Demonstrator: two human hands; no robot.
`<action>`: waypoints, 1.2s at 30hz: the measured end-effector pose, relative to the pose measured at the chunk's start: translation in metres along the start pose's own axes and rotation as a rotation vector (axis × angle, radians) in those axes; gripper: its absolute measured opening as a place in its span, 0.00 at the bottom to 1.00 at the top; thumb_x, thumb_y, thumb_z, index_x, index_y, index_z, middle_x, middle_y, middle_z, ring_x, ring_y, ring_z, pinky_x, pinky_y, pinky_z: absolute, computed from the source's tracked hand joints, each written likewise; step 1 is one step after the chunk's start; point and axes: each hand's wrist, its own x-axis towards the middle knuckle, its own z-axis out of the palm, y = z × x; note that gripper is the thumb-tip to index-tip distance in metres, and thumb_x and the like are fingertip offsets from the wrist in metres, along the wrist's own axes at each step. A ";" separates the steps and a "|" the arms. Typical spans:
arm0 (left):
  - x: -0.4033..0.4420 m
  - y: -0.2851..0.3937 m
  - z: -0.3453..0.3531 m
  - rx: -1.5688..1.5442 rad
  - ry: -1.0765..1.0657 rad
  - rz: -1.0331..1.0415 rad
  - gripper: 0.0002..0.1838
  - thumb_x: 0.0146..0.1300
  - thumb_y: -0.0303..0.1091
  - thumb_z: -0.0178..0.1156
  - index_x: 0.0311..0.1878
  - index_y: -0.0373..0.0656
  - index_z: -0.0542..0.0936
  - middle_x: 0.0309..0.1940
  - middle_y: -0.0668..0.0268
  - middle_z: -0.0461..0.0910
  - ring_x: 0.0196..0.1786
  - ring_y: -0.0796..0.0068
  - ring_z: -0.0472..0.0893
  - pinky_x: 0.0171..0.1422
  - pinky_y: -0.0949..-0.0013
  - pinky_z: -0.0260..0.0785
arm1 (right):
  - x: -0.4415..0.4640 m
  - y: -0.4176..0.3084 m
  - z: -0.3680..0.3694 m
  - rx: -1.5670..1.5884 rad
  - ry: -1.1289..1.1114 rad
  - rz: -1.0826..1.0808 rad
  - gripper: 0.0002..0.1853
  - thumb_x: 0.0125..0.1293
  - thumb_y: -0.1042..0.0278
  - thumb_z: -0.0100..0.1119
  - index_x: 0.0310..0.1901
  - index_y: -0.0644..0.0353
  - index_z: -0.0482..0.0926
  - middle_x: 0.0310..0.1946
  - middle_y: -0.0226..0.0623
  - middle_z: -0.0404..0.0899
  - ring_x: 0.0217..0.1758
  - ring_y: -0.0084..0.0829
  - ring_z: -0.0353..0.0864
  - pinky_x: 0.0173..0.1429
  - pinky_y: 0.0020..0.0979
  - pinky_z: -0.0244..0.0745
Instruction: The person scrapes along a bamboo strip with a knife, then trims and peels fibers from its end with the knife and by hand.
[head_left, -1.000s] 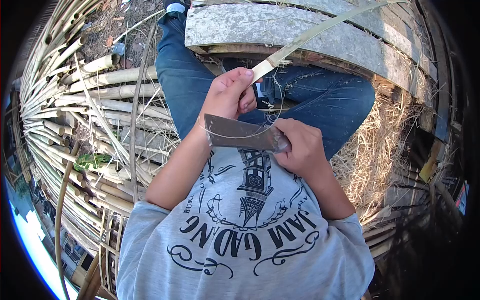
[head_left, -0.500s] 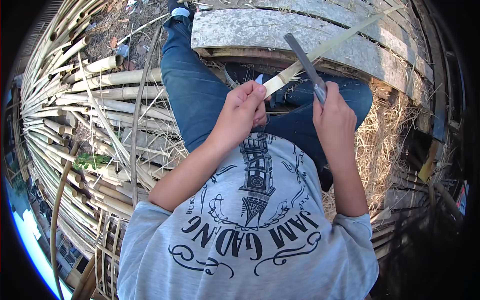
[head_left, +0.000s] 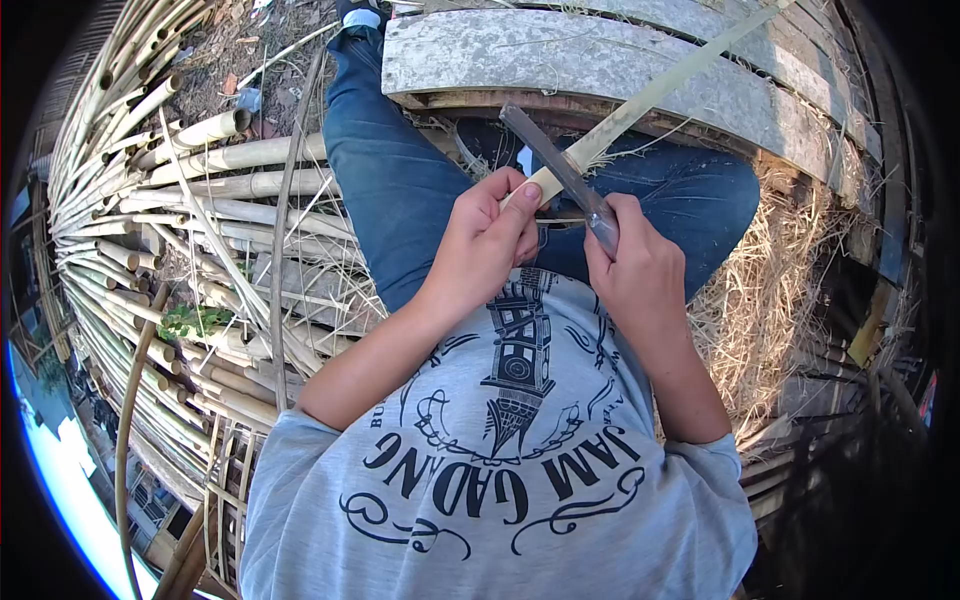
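A long pale bamboo strip (head_left: pixel 655 97) slants from my lap up to the far right, over the wooden slats. My left hand (head_left: pixel 488 235) pinches its near end between thumb and fingers. In my right hand (head_left: pixel 637 250) is a knife (head_left: pixel 556 160), gripped by its handle, with the dark, broad blade pointing up and left. The blade lies across the strip just beyond my left thumb. Frayed fibres (head_left: pixel 610 155) stick out from the strip right beside the blade.
A weathered wooden slat platform (head_left: pixel 500 55) stands in front of my legs. Many cut bamboo poles (head_left: pixel 240 155) are stacked on the left. Bamboo shavings (head_left: pixel 760 310) lie heaped to the right. My jeans-clad legs (head_left: pixel 385 170) are spread beneath my hands.
My right hand has moved left and toward my body, bringing the knife blade closer to my left hand along the strip. My left hand keeps its hold and has barely shifted.
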 end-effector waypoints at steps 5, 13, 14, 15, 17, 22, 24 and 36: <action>-0.002 -0.003 0.003 -0.014 -0.007 0.008 0.14 0.78 0.39 0.47 0.39 0.38 0.71 0.14 0.73 0.62 0.17 0.85 0.59 0.24 0.76 0.54 | 0.000 0.005 -0.005 -0.010 -0.007 -0.003 0.17 0.56 0.71 0.66 0.47 0.61 0.73 0.33 0.44 0.82 0.32 0.46 0.84 0.34 0.41 0.78; 0.001 -0.003 0.003 0.021 -0.008 0.009 0.14 0.78 0.38 0.47 0.38 0.38 0.70 0.14 0.73 0.62 0.17 0.85 0.59 0.24 0.76 0.54 | 0.006 0.008 -0.003 -0.005 0.028 0.039 0.16 0.57 0.71 0.65 0.46 0.61 0.73 0.30 0.45 0.82 0.31 0.46 0.84 0.33 0.42 0.78; 0.001 -0.003 0.005 0.028 -0.003 0.001 0.14 0.78 0.38 0.46 0.38 0.38 0.70 0.14 0.73 0.61 0.17 0.85 0.58 0.24 0.76 0.53 | 0.006 0.007 -0.002 0.006 0.043 0.042 0.13 0.60 0.71 0.64 0.44 0.61 0.74 0.28 0.46 0.81 0.30 0.47 0.84 0.32 0.42 0.76; 0.001 -0.002 0.004 0.027 -0.003 -0.003 0.14 0.78 0.38 0.46 0.38 0.38 0.70 0.14 0.73 0.61 0.17 0.85 0.58 0.24 0.76 0.53 | 0.007 0.007 0.000 0.017 0.058 0.044 0.10 0.62 0.71 0.64 0.42 0.62 0.75 0.25 0.47 0.81 0.28 0.48 0.83 0.32 0.42 0.75; 0.001 -0.002 0.002 -0.062 -0.019 -0.040 0.14 0.78 0.38 0.46 0.38 0.38 0.70 0.13 0.74 0.60 0.17 0.84 0.57 0.25 0.76 0.53 | 0.009 0.012 0.002 -0.015 0.033 0.052 0.09 0.62 0.71 0.63 0.41 0.61 0.75 0.25 0.47 0.81 0.29 0.49 0.83 0.32 0.43 0.75; -0.004 -0.009 -0.005 -0.129 -0.039 -0.083 0.14 0.78 0.38 0.46 0.38 0.38 0.70 0.13 0.73 0.59 0.17 0.83 0.57 0.26 0.75 0.54 | 0.014 0.052 -0.005 -0.262 0.019 0.149 0.11 0.61 0.68 0.64 0.40 0.59 0.72 0.26 0.45 0.81 0.30 0.50 0.83 0.32 0.45 0.76; -0.006 -0.011 -0.008 -0.153 -0.051 -0.082 0.14 0.78 0.38 0.46 0.38 0.38 0.70 0.13 0.73 0.59 0.17 0.82 0.58 0.26 0.75 0.54 | 0.022 0.087 -0.026 -0.376 0.110 0.308 0.10 0.68 0.63 0.59 0.38 0.61 0.74 0.21 0.47 0.79 0.28 0.52 0.82 0.30 0.47 0.74; 0.000 -0.001 0.000 -0.187 -0.040 -0.138 0.14 0.78 0.38 0.45 0.39 0.38 0.70 0.13 0.73 0.59 0.17 0.81 0.58 0.28 0.74 0.56 | 0.022 0.014 -0.002 -0.050 0.029 0.045 0.09 0.61 0.70 0.65 0.39 0.60 0.74 0.23 0.47 0.79 0.28 0.50 0.82 0.31 0.44 0.73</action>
